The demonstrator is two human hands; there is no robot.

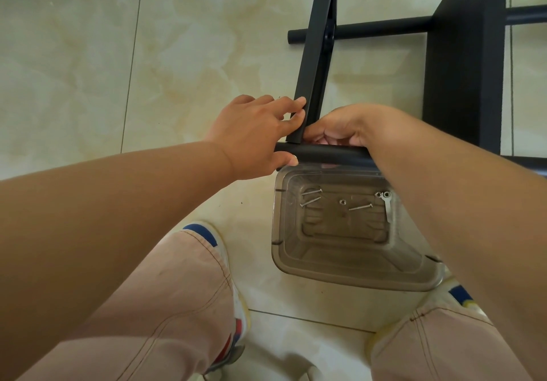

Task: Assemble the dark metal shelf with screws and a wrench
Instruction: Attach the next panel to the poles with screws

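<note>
The dark metal shelf frame lies on the tiled floor, with an angled upright bar [316, 55] meeting a round black tube [328, 154] near me. My left hand [254, 135] grips that joint, fingers on the upright and thumb under the tube's end. My right hand [340, 127] is curled at the joint's right side, fingertips hidden behind the bar; what it holds cannot be told. A clear plastic tub [299, 265] just below the tube holds several screws [311, 192], nuts [342, 202] and a small flat wrench [387, 207].
A wide dark shelf panel [464, 63] runs along the right, crossed by another round tube [376, 29] further away. My knees in pink trousers and striped shoes [207, 232] flank the tub. Cream floor tiles stretch to the left.
</note>
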